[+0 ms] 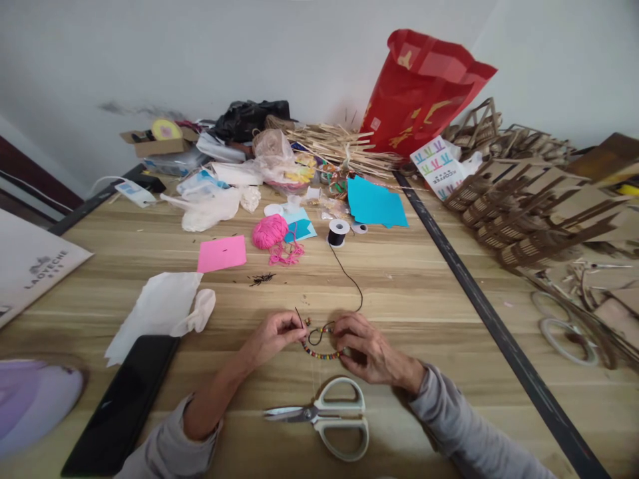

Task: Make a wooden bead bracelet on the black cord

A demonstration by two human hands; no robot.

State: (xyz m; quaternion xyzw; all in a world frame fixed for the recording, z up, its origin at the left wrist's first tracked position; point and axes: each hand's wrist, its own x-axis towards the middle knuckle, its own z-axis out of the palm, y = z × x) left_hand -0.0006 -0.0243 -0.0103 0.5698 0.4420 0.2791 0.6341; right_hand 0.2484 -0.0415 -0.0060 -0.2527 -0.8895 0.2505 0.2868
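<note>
A string of small multicoloured beads (324, 356) curves between my two hands, just above the wooden table. My left hand (279, 336) pinches one end of it, with a short tip of black cord (298, 315) rising above the fingers. The fingers of my right hand (367, 346) are closed on the other end of the beads. Black cord (358, 286) runs from under my right hand back to a white spool (339, 233); a loop of it lies between the hands. Scissors with white handles (324, 414) lie in front of me, blades slightly apart.
A black phone (122, 402) and white paper (154, 309) lie left. Beyond are black cord snippets (261, 279), pink paper (222, 253), pink yarn (269, 231) and blue sheets (377, 201). Woven baskets (524, 239) line the right; a red bag (424, 93) stands behind.
</note>
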